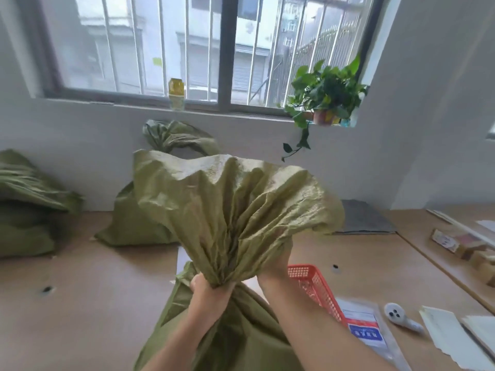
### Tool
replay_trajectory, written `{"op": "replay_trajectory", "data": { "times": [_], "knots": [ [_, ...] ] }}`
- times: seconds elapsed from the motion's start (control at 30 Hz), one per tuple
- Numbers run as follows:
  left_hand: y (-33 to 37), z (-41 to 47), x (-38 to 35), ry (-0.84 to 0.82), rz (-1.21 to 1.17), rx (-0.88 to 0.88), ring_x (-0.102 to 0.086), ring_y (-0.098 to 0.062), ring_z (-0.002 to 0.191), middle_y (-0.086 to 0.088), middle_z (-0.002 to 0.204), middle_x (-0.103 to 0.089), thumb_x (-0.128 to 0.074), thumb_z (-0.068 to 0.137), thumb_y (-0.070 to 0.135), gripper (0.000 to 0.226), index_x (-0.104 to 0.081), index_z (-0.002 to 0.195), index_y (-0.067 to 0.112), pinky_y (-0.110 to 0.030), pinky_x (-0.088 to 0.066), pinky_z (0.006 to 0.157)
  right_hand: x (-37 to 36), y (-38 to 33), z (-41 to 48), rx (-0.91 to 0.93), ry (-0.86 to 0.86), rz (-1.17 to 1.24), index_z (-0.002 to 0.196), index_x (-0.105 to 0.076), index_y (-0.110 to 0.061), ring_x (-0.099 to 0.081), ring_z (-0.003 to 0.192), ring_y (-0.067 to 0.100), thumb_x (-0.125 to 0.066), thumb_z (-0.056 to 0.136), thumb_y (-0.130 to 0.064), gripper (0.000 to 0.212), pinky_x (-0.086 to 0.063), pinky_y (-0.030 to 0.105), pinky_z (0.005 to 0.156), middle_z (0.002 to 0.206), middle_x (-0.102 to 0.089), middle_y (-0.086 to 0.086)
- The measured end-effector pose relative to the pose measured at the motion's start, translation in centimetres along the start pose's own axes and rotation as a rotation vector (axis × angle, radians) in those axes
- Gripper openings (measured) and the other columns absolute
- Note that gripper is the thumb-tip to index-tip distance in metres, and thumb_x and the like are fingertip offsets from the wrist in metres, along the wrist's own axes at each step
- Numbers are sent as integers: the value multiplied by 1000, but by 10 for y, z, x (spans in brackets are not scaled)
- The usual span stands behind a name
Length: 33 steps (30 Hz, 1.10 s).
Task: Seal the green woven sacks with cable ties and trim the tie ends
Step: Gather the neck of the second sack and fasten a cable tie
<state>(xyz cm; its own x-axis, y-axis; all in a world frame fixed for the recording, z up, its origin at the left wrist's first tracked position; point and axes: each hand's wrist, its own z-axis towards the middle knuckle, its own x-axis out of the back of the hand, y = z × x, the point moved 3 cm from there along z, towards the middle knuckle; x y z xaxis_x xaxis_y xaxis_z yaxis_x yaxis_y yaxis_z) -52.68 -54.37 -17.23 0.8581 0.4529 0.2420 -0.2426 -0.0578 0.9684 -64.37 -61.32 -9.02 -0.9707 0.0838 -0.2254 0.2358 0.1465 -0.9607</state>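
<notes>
A green woven sack (230, 210) stands on the brown table right in front of me, its mouth gathered into a neck that fans out above. My left hand (209, 293) grips the bunched neck from the left. My right hand (276, 263) holds the gathered cloth from the right, its fingers mostly hidden behind the fabric. No cable tie shows on this neck. Behind it stands another green sack (171, 140) with a bunched top. More green sacks (26, 202) lie piled at the far left.
A red mesh basket (316, 287) sits just right of my right arm. Beyond it lie a clear packet with a blue label (367, 333), a white tool (399, 317) and papers (450, 338). A potted plant (326, 100) stands on the windowsill. Small boxes (455, 242) lie far right.
</notes>
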Motion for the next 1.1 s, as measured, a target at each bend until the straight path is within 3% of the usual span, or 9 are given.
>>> {"op": "replay_trajectory", "data": {
  "times": [0.1,0.17,0.23,0.33,0.47,0.57,0.67,0.83,1.1],
  "knots": [
    [-13,7,8,11,-102,23,-62,-20,117,14,112,-69,-77,86,33,20,-64,94,46,-42,-48,107,-1,10,4,31,27,49,97,-46,-40,-54,84,-2,-47,106,1,41,-48,18,82,96,-56,-15],
    [-12,10,9,-9,-136,48,-61,-18,119,12,118,-68,-77,84,36,23,-64,100,47,-41,-48,109,0,13,-2,78,-32,-78,105,-59,-29,-60,88,9,-49,103,7,37,-51,32,89,102,-65,-3],
    [-12,11,11,-45,-172,80,-61,-16,120,13,121,-68,-78,80,42,24,-66,99,49,-41,-47,110,4,9,-5,116,-71,-184,90,-64,-16,-56,89,18,-48,103,8,31,-48,36,82,91,-66,4],
    [-15,12,9,-95,-201,149,-63,-13,117,10,124,-68,-81,83,37,26,-66,102,46,-42,-50,108,10,13,-2,120,-157,-300,80,-60,-18,-53,95,25,-50,102,7,35,-51,44,83,88,-65,6],
    [-16,13,9,-97,-228,169,-66,-12,115,11,120,-73,-84,77,41,37,-72,111,38,-44,-51,108,6,14,-6,219,-326,-552,72,-63,-18,-63,88,22,-71,71,-2,18,-58,61,88,88,-75,16],
    [-16,13,8,-87,-284,159,-65,-10,116,13,122,-72,-86,79,38,44,-68,119,38,-41,-50,108,12,19,2,206,-292,-511,68,-68,-12,-65,76,15,-79,68,18,32,-62,39,72,78,-76,8],
    [-14,12,9,-41,-359,121,-66,-8,114,13,119,-73,-86,83,24,38,-68,115,36,-36,-50,106,15,16,1,109,-315,-360,85,-72,10,-63,60,7,-76,72,24,18,-54,19,56,70,-72,6],
    [-10,7,11,30,-433,124,-70,-1,105,14,111,-76,-88,82,20,36,-70,111,32,-23,-52,92,22,16,4,20,-343,-413,70,-70,-3,-62,56,12,-77,77,9,16,-57,24,63,64,-65,6],
    [5,15,20,72,-436,136,-73,-22,107,1,110,-79,-94,69,24,48,-77,113,17,-42,-55,101,19,3,-1,47,-378,-434,84,-76,3,-64,61,21,-70,77,14,14,-58,28,64,67,-70,11]
  ]
}}
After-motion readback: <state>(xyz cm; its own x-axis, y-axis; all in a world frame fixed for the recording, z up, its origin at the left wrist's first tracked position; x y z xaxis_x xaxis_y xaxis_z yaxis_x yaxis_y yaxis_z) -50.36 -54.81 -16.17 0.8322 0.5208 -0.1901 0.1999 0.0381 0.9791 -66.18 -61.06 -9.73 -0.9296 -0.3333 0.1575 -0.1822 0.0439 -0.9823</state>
